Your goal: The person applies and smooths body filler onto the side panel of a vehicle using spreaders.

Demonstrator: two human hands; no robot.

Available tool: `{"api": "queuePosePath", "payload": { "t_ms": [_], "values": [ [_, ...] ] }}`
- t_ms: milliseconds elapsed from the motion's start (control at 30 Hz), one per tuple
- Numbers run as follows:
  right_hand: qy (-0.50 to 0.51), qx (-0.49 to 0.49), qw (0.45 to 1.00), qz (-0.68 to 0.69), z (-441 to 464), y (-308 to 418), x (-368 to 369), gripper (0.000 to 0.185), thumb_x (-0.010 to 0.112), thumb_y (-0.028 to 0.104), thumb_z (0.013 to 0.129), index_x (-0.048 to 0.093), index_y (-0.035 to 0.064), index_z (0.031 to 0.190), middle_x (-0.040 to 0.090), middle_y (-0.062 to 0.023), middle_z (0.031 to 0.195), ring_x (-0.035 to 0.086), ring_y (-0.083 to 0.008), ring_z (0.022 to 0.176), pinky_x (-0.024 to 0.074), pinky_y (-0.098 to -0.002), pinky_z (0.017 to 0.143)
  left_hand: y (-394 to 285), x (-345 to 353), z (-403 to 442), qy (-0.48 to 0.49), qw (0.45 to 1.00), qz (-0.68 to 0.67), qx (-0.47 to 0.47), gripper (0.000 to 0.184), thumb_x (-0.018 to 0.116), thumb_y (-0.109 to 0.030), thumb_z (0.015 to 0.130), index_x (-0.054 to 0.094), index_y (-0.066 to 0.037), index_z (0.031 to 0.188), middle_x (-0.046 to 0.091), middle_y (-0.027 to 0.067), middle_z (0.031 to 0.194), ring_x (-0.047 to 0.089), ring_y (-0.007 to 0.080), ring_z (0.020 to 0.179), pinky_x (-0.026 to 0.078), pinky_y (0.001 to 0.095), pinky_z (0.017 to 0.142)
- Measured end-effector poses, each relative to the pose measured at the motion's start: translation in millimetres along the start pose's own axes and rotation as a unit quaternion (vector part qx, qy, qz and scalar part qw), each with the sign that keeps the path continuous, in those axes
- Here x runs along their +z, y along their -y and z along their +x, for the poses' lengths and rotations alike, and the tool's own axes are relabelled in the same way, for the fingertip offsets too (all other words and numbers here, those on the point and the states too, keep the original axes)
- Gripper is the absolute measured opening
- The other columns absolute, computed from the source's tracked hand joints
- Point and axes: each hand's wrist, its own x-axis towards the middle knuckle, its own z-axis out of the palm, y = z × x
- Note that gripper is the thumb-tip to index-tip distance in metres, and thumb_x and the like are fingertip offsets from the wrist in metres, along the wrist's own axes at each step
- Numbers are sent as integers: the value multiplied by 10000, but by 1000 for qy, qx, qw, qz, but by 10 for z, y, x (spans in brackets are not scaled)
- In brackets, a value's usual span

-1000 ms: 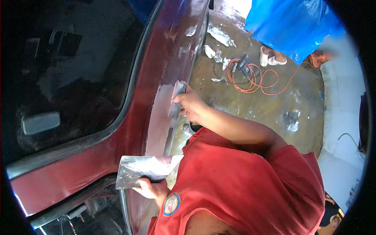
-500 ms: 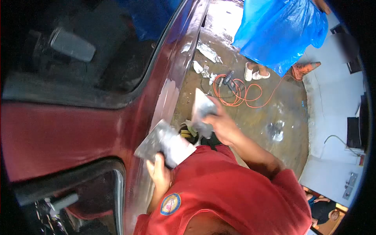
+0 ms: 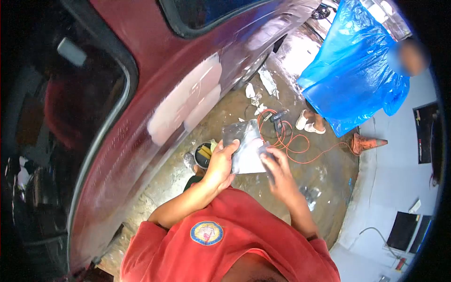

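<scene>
1. At far left we note a dark red painted vehicle body [image 3: 122, 136], with a smooth, pale pinkish patch [image 3: 190, 101] on its side panel.
2. Right of the panel, on the stained floor, we record a round dark container [image 3: 201, 164] with yellow pieces inside.
3. Centrally, we observe the left hand [image 3: 221, 162] gripping the left edge of a flat, rectangular silvery metal plate [image 3: 245, 148], thumb on its upper face. The plate is held in front of the red shirt [image 3: 249, 211], apart from the panel.
4. We find the right hand [image 3: 279, 175] grasping a thin, flat grey spreader [image 3: 262, 149] at the plate's right edge; we cannot tell whether the two touch.
5. Beyond the hands lies a coiled orange cord [image 3: 283, 137].
6. Further right, we see a person behind blue plastic sheeting [image 3: 357, 75], then an orange traffic cone [image 3: 364, 144].
</scene>
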Motion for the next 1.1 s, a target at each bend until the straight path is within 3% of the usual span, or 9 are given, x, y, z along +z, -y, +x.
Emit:
{"api": "queuePosePath", "payload": {
  "t_ms": [133, 233, 333, 533, 567, 667, 800, 967, 1100],
  "values": [
    [-31, 55, 995, -78, -558, -396, -337, 710, 550, -220, 685, 598, 128, 1302, 503, -140, 1366, 470, -367, 1304, 408, -433, 1075, 221, 111, -304, 20, 994, 90, 51, 341, 580, -210, 984, 514, -19, 1258, 657, 100, 1101, 672, 201, 945, 563, 365, 849],
    [-127, 17, 980, -151, -635, -160, -562, 602, 589, -148, 685, 639, 96, 1233, 589, -115, 1256, 520, -370, 1246, 401, -473, 1074, 500, 114, -481, 97, 945, 302, 80, 380, 552, -255, 1012, 529, -9, 1302, 667, 78, 1057, 622, 123, 917, 505, 291, 818],
    [-114, -60, 980, -152, -788, -101, -337, 579, 609, -109, 677, 657, 111, 1211, 584, -98, 1262, 518, -345, 1254, 386, -500, 1086, 752, 227, -609, 113, 857, 462, 200, 390, 505, -244, 1034, 533, 38, 1303, 691, 153, 934, 611, 141, 882, 502, 320, 793],
    [-11, -112, 990, -81, -1228, 21, -139, 573, 655, -40, 684, 648, 146, 1226, 557, -84, 1297, 487, -336, 1287, 354, -527, 1123, 706, 482, -761, 23, 788, 535, 303, 384, 497, -225, 1041, 511, 47, 1312, 682, 194, 922, 613, 161, 855, 501, 349, 799],
    [16, -109, 991, -75, -1268, 16, -178, 577, 667, -28, 686, 644, 153, 1234, 553, -88, 1302, 485, -344, 1288, 350, -532, 1124, 698, 528, -785, 55, 773, 494, 395, 371, 492, -238, 1046, 514, 35, 1297, 678, 195, 919, 609, 153, 831, 499, 330, 778],
    [-138, -133, 981, -16, -1303, 132, -286, 565, 704, 9, 720, 622, 169, 1256, 552, -110, 1298, 476, -376, 1290, 342, -557, 1126, 562, 569, -940, 67, 787, 512, 337, 359, 475, -251, 1054, 515, 22, 1285, 680, 172, 932, 595, 135, 831, 484, 302, 792],
    [-152, -250, 956, 28, -1220, 464, -336, 556, 753, 67, 755, 597, 201, 1272, 482, -145, 1361, 460, -400, 1295, 333, -585, 1115, 744, 478, -944, 33, 972, 151, 176, 299, 547, -178, 1001, 541, -10, 1249, 656, 75, 1038, 613, 130, 900, 508, 309, 821],
    [-124, -152, 979, 58, -1134, 3, 196, 755, 666, -106, 688, 516, 197, 1363, 428, -169, 1409, 442, -396, 1313, 362, -494, 1111, 666, 154, -1066, -12, 983, 127, 133, 272, 556, -152, 974, 531, -23, 1212, 639, 74, 1075, 635, 173, 952, 539, 344, 841],
    [-155, -83, 981, -85, -1092, -234, 190, 698, 592, -127, 703, 577, 190, 1324, 500, -140, 1357, 457, -368, 1302, 356, -514, 1106, 391, 138, -1235, -16, 956, 136, 259, 333, 575, -149, 967, 497, -10, 1259, 614, 92, 1146, 618, 179, 1005, 510, 336, 891]
  ]
}}
